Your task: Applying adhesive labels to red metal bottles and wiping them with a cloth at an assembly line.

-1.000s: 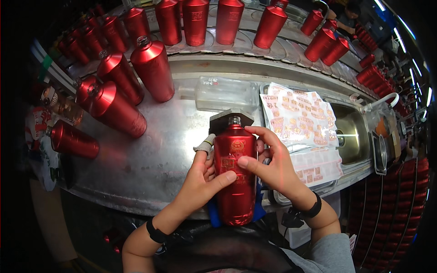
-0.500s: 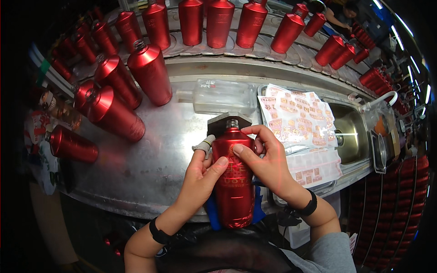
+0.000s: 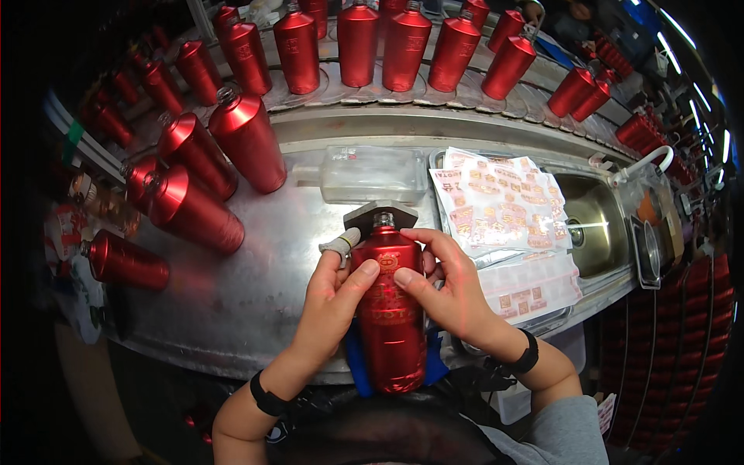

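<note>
A red metallic bottle (image 3: 391,341) with gold markings stands near upright, slightly tilted, at the bench's front edge. My left hand (image 3: 329,302) grips its left side, thumb beside the round gold emblem, with a pale cloth cover (image 3: 339,243) on one finger. On the other side my right hand (image 3: 452,288) grips it, thumb pressed on the front and forefinger along the shoulder. The other fingers of both hands are partly hidden behind the bottle. Behind its uncapped neck sits a dark grey angular plate (image 3: 378,209). Blue cloth (image 3: 361,368) shows around the bottle's lower part.
Several red bottles (image 3: 248,147) stand left on the metal bench (image 3: 256,287); another red bottle (image 3: 130,260) lies there. Beyond the plate lies a clear glass bottle (image 3: 376,175). Printed decal sheets (image 3: 496,201) and a sink (image 3: 589,248) are right. A conveyor (image 3: 480,108) carries red bottles.
My right thumb has slid down off the gold emblem, and my left thumb has moved up beside it. Bottles on the conveyor have shifted right. The whole view has moved slightly.
</note>
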`<state>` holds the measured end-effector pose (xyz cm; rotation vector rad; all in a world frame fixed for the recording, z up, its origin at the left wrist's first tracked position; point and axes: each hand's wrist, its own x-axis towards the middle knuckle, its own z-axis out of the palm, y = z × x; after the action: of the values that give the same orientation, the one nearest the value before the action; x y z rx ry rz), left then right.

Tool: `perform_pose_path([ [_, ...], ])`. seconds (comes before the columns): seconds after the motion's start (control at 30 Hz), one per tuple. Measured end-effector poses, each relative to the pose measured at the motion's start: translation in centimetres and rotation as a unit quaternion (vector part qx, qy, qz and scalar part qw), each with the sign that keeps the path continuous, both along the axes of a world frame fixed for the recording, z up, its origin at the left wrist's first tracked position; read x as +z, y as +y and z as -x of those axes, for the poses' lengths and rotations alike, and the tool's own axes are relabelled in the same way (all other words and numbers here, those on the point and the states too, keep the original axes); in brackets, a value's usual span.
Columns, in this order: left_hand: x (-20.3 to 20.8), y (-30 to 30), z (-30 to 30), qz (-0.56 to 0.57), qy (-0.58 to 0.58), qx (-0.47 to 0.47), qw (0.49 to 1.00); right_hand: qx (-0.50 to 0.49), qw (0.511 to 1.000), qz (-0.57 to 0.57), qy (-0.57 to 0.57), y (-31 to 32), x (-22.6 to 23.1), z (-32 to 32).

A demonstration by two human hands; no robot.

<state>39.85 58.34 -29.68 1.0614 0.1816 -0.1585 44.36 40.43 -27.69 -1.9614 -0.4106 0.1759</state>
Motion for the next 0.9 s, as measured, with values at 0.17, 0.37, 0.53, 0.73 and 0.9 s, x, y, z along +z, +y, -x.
perform_pose_path([
  [0.17,-0.5,0.2,-0.6,-0.037,0.009,0.022,0.999,-0.005,0.995,0.075,-0.063,0.7,-0.4,-0.4],
  [0.37,-1.3,0.4,-0.9,-0.015,0.003,0.025,1.000,-0.031,0.998,0.046,0.008,1.3,-0.7,-1.0],
  [0.53,-1.6,0.2,-1.1,-0.023,-0.006,0.014,1.000,-0.030,0.999,-0.008,0.013,1.2,-1.1,-1.1],
  [0.73,-2.0,0.9,-1.3,-0.006,-0.002,0.009,1.000,-0.030,0.997,-0.007,0.068,1.3,-1.7,-1.9],
  [0.9,-2.4,1.4,-1.4,0.030,-0.008,0.012,0.999,-0.054,0.996,0.019,0.068,2.4,-1.4,-2.3],
])
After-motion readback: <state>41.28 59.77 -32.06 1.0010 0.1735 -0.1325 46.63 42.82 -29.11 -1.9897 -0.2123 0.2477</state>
